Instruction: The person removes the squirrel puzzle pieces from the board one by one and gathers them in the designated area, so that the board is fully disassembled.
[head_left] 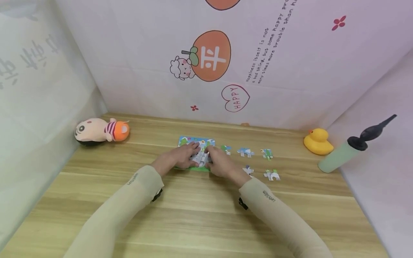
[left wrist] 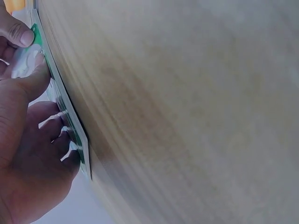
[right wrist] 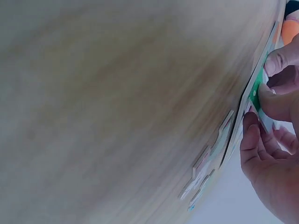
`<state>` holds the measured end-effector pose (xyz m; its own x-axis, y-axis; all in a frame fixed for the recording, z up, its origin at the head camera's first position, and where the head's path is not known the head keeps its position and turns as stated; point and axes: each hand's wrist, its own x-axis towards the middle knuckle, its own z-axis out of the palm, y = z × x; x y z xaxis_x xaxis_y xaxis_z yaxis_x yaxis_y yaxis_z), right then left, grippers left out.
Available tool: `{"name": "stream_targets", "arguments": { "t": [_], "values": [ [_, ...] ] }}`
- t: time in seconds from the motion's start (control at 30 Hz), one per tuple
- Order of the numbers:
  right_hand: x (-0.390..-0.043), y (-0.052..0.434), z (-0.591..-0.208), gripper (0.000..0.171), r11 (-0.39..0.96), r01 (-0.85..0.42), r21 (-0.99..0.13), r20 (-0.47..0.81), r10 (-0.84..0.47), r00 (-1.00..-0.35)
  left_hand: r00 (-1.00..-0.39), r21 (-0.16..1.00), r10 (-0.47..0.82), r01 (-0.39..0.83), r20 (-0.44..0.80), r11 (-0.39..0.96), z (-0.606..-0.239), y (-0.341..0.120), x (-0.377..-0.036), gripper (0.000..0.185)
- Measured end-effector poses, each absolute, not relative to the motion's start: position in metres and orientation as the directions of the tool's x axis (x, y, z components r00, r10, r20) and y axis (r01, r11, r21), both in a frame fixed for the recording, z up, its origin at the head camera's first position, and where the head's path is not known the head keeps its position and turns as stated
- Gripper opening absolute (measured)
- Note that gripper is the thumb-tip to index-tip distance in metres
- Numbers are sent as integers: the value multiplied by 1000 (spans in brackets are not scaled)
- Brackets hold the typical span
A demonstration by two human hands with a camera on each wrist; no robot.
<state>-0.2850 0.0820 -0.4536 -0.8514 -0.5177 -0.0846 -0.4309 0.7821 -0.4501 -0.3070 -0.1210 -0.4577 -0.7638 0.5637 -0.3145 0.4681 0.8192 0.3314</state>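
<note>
A jigsaw puzzle board (head_left: pixel 197 139) with a blue top edge and green lower edge lies flat on the wooden table. My left hand (head_left: pixel 184 156) rests on its left part; in the left wrist view, the fingers spread over the board (left wrist: pixel 70 114) and the thumb touches its surface. On the right part, my right hand (head_left: pixel 222 162) pinches a puzzle piece (right wrist: pixel 254 95) between thumb and fingers, slightly tilted at the board. The fingers hide much of this piece. Both thumbs are close together near the lower edge.
Right of the board lie several loose puzzle pieces (head_left: pixel 246 152). A yellow rubber duck (head_left: pixel 317 141) and a green cylinder (head_left: pixel 338 157) with a black top stand at the right wall. A plush doll (head_left: pixel 101 130) lies far left. A printed cloth (head_left: pixel 145 53) hangs behind the table.
</note>
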Motion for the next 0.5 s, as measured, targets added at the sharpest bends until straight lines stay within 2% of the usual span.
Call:
{"name": "stream_targets", "arguments": {
  "t": [0.17,0.3,0.5],
  "values": [
    [-280,86,-454,26,753,-463,-467,-42,-542,-839,-760,334,564,466,-324,820,-458,-118,-307,77],
    [-277,97,-447,25,713,-463,-527,17,-536,-844,-757,332,572,476,-315,814,-458,-117,-306,77],
    [-272,137,-425,18,665,-470,-580,119,-501,-857,-761,338,573,476,-306,812,-457,-119,-305,77]
  ]
}}
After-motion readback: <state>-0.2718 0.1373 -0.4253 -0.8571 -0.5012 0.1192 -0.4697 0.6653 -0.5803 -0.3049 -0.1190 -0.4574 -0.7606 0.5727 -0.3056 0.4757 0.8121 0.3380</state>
